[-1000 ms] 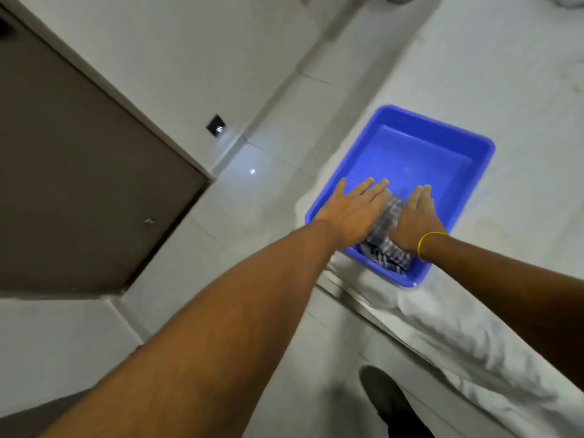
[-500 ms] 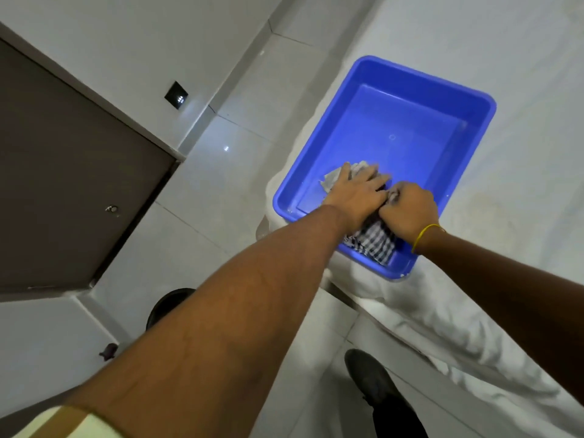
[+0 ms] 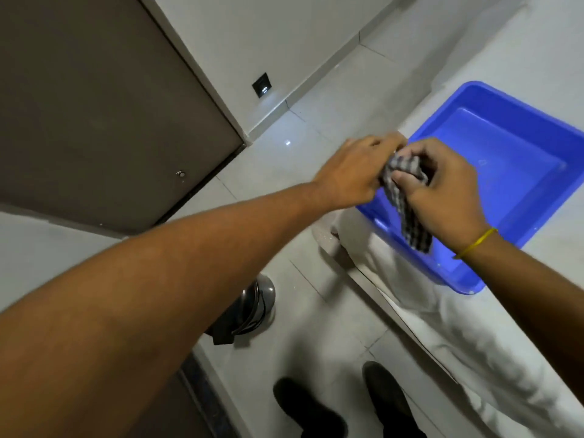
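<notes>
A grey-and-white checked cloth [image 3: 407, 210] hangs bunched between my two hands, above the near left corner of a blue plastic tub [image 3: 512, 172]. My left hand [image 3: 350, 175] grips the cloth's top end with curled fingers. My right hand [image 3: 442, 197], with a yellow band at the wrist, pinches the cloth from the other side, and the loose end dangles below it. The tub sits on a surface covered by a white sheet [image 3: 493, 343], and nothing else shows inside the tub.
A brown door [image 3: 94, 115] stands at the left, beside a white wall with a small dark socket [image 3: 262, 85]. A metal pedal bin [image 3: 252, 308] sits on the tiled floor under my left forearm. My two dark shoes [image 3: 319, 412] are at the bottom.
Both hands pressed flat on the cloth inside the tub, then bunched it, and now hold it lifted out above the tub's near left corner. The view has swung left.
</notes>
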`<state>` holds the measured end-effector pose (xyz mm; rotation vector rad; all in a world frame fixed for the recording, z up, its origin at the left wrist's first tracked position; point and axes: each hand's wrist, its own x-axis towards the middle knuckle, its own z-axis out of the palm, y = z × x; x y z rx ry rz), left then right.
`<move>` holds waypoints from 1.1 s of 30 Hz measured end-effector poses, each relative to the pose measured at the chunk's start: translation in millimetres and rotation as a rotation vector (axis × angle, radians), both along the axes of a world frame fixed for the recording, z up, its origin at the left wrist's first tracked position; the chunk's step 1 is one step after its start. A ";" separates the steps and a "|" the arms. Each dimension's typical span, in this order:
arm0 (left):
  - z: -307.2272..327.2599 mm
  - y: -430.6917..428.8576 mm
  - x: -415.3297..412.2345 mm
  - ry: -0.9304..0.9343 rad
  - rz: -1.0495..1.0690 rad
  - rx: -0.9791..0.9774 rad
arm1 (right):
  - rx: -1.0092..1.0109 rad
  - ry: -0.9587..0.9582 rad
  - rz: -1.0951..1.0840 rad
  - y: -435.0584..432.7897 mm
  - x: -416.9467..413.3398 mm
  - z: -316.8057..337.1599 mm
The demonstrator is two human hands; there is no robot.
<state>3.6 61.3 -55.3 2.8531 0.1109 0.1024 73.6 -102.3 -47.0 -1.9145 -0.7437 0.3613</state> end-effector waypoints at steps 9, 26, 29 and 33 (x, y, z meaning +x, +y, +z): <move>39.7 101.4 -104.9 -0.079 0.134 0.157 | 0.131 0.100 0.268 120.2 -79.8 -8.5; -436.8 175.3 -336.9 0.627 0.332 0.273 | -0.077 0.850 0.271 203.1 -288.6 -509.3; -456.6 180.8 -360.0 0.456 0.393 0.238 | -0.094 1.010 0.299 207.7 -306.2 -538.2; -455.8 195.3 -389.1 0.350 0.434 0.227 | -0.126 1.017 0.300 213.1 -315.4 -551.5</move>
